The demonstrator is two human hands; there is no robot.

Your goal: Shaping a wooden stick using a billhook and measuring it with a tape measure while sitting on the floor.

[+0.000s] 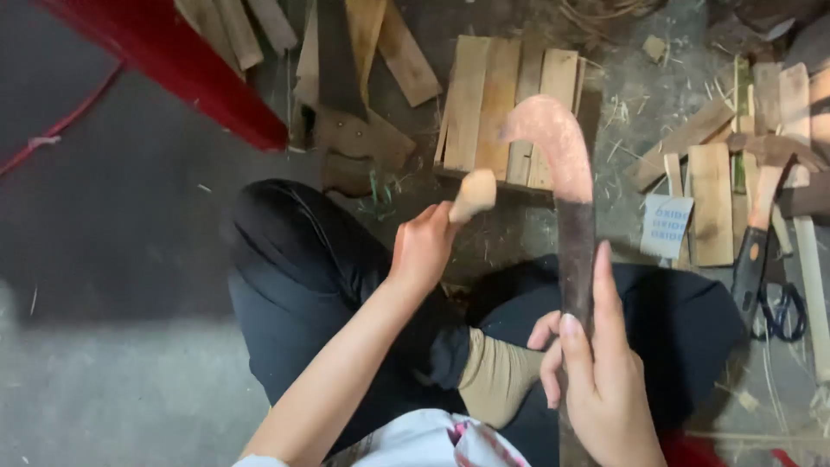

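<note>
My right hand [596, 372] grips a long dark blade [576, 251] whose curved, reddish hooked tip [553, 138] points away from me. The blade stands upright in front of my crossed legs in dark trousers. My left hand [424, 246] is closed around a pale wooden handle [473, 195], its rounded end sticking up beside the blade. The handle and the blade are apart by a short gap.
Several flat wooden slats [497, 104] lie on the grey floor ahead. A hand saw [346, 95] rests to their left, next to a red beam [173, 60]. At right lie more wood pieces [713, 199], a hammer [761, 216], scissors [782, 311] and a small printed packet [666, 225].
</note>
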